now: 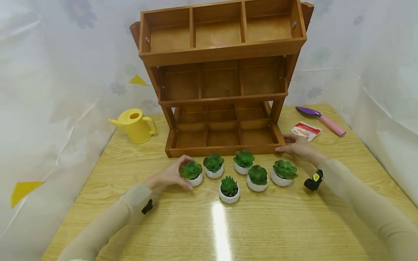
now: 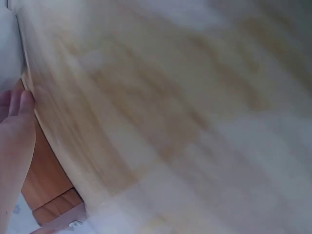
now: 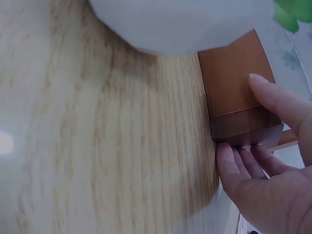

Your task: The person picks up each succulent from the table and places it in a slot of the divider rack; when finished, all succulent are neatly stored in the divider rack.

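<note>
My left hand (image 1: pixel 171 174) curves round the leftmost potted succulent (image 1: pixel 192 173), fingers behind it and thumb in front. In the left wrist view that hand (image 2: pixel 14 131) is at the left edge, below part of a white pot (image 2: pixel 9 51); its thumb is out of sight. A three-tier wooden shelf (image 1: pixel 209 151) stands behind the plants. At its front right corner my right hand (image 1: pixel 298 146) grips the bottom tier (image 3: pixel 234 80), thumb on the front board and fingers against the end.
Several more succulents in white pots, including one in front (image 1: pixel 229 190), stand before the shelf. A yellow watering can (image 1: pixel 135 127) is on the left. To the right lie a red-and-white packet (image 1: pixel 305 130) and a trowel (image 1: pixel 330 125) with a pink handle.
</note>
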A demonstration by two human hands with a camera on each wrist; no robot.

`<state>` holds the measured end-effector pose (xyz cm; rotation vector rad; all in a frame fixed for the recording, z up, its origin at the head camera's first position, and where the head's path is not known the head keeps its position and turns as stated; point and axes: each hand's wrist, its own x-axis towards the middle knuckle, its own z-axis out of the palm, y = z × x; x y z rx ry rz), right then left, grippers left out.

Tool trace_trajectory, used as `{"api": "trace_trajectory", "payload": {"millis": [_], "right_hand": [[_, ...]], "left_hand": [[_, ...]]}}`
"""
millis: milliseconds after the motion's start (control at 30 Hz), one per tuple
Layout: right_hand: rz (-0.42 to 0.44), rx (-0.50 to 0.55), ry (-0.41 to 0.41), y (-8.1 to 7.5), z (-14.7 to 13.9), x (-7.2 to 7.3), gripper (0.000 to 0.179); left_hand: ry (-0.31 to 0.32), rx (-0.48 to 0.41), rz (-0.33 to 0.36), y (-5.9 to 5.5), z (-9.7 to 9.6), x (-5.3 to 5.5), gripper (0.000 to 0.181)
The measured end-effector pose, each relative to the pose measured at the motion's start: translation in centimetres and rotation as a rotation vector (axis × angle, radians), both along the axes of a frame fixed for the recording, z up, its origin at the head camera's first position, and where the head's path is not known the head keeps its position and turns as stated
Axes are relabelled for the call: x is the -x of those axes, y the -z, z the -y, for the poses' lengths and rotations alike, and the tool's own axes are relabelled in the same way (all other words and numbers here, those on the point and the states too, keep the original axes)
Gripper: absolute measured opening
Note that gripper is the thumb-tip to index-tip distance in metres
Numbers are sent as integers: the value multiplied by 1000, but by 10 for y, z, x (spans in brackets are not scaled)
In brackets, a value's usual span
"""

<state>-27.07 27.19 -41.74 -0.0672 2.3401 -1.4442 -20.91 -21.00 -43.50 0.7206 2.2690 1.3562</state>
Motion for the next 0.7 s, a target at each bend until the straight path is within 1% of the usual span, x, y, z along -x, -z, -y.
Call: {"api": "trace_trajectory", "payload": {"millis": [100,200,433,600,700], "right_hand": [[6,5,-1,1,0,1,90],[6,3,1,2,0,2,89],[-16,-41,-6,5,-2,4,88],[-15,-49,-10,4,-2,4,89],[-7,-49,-7,3,-2,4,91]], "left_hand": [[3,-11,33,2,1,3,84],[12,-16,49,4,2,6,83],[92,-24,13,3,3,8,88],[113,-19,23,4,4,10,88],[106,-5,21,5,3,10,87]]}}
